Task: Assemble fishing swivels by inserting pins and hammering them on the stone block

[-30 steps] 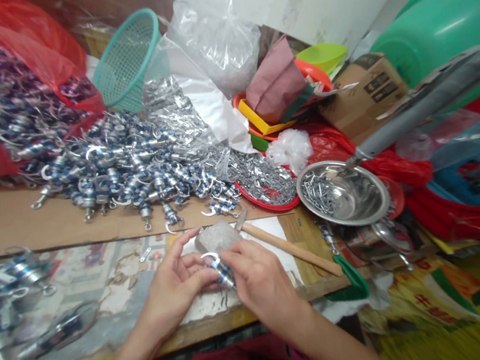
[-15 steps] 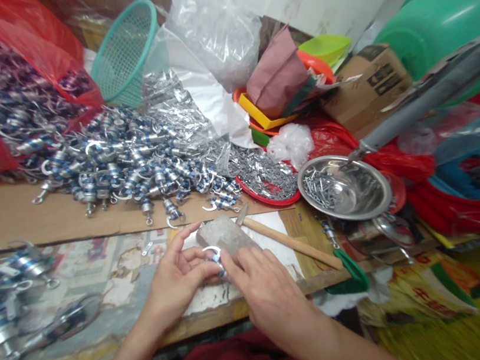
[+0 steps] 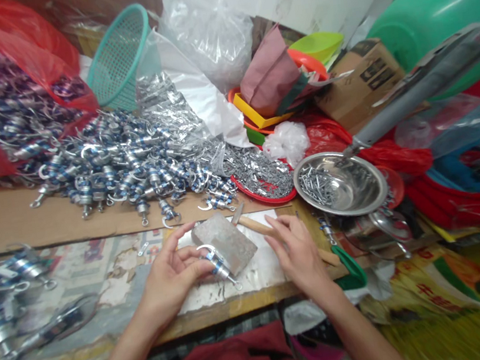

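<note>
My left hand [image 3: 169, 276] pinches a small silver and blue swivel hook [image 3: 214, 262], holding it against the near edge of a grey stone block [image 3: 226, 242]. My right hand [image 3: 297, 249] lies to the right of the block with its fingers apart, over the wooden handle of a hammer [image 3: 258, 227] whose head rests behind the block. A big heap of the same blue and silver hooks [image 3: 126, 166] lies on brown cardboard [image 3: 4, 219] beyond my hands.
A steel bowl [image 3: 361, 198] holding small screws stands at the right, next to a red plate [image 3: 269, 197] heaped with small metal bits. A teal basket [image 3: 118, 60], plastic bags, a cardboard box [image 3: 364, 82] and green basins crowd the back. More hooks [image 3: 4, 279] lie at the left.
My right hand has let go of the hook and moved right onto the hammer handle. My left hand still holds the hook against the block.
</note>
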### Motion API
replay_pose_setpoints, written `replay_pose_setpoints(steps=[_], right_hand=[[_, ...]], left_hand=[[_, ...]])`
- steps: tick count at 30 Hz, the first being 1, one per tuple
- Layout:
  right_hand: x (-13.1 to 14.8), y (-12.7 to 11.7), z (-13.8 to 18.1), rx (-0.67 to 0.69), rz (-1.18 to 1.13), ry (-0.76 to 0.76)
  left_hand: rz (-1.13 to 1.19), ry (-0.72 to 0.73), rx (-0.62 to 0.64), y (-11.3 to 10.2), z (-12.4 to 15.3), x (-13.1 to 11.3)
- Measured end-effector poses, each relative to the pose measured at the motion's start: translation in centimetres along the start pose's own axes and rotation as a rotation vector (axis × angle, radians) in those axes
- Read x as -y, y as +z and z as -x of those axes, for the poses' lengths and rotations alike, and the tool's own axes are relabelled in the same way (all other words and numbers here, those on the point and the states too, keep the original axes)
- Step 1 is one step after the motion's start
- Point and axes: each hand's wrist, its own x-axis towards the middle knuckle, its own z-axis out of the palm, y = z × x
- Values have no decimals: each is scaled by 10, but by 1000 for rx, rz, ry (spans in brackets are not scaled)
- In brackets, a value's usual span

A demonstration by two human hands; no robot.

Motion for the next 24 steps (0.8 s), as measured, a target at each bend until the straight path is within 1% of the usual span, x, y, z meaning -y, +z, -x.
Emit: replay_pose_setpoints(steps=[2,4,5,7,9,11,14,15,17,18,19,20,22,23,24], right_hand=[[-26,1,-6,119,166,30],[-40,-1,-11,235,207,22],[-41,-3,-13,252,194,24],[-36,-11,-14,215,144,48],[-23,-22,-12,156,76,70],[-8,-34,-7,139,-4,43],[11,-48,4,179,-85,-104],[15,-51,7,172,-103,-165],[20,-54,14,90,-133,-256],[20,-55,16,54,-133,-280],[20,-54,18,46,-114,-293],[20,-53,20,72,-78,-298],[18,-51,25,173,3,-292],[17,-49,27,190,20,-288],[17,-48,30,168,15,-286]], left_hand=[[-3,-1,2,-1,-1,0],[-7,-3,6,-2,-1,1],[-10,-3,8,-2,-2,1],[-15,1,7,-3,-2,2],[-17,6,4,-4,-2,3],[-14,4,-1,-4,-1,3],[-12,-1,-6,-3,-1,2],[-12,-1,-9,-2,-1,2],[-13,0,-14,-1,-1,1],[-13,0,-15,-1,-1,1],[-14,3,-17,-1,-1,1],[-17,6,-20,-1,-1,1],[-24,11,-26,-1,-2,1],[-26,11,-29,-1,-2,1],[-26,11,-30,-1,-3,1]])
